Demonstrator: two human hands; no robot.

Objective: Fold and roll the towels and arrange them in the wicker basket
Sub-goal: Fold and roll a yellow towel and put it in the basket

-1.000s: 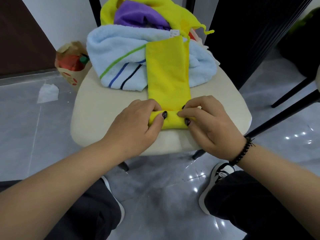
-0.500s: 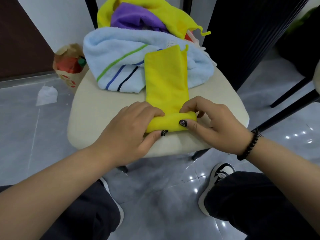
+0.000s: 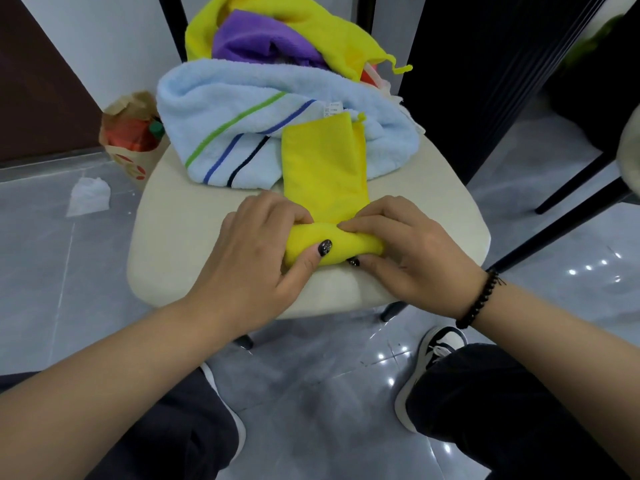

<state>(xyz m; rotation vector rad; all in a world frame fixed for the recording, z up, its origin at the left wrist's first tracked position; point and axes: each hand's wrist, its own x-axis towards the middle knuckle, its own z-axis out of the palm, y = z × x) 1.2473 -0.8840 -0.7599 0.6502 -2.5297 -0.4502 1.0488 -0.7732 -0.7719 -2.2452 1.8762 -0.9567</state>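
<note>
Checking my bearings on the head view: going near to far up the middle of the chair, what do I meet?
Cream chair seat's front edge → yellow towel's rolled end → light blue striped towel → purple towel

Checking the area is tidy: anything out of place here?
Yes. A crumpled white tissue lies loose on the grey floor, left of the chair. The yellow towel itself is rolling evenly.

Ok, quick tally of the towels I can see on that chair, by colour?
Yellow: 2, the yellow towel being rolled by the left hand and right hand, plus a crumpled yellow towel at the back
Light blue striped towel: 1
Purple towel: 1
Total: 4 visible; more may lie hidden in the pile.
</note>
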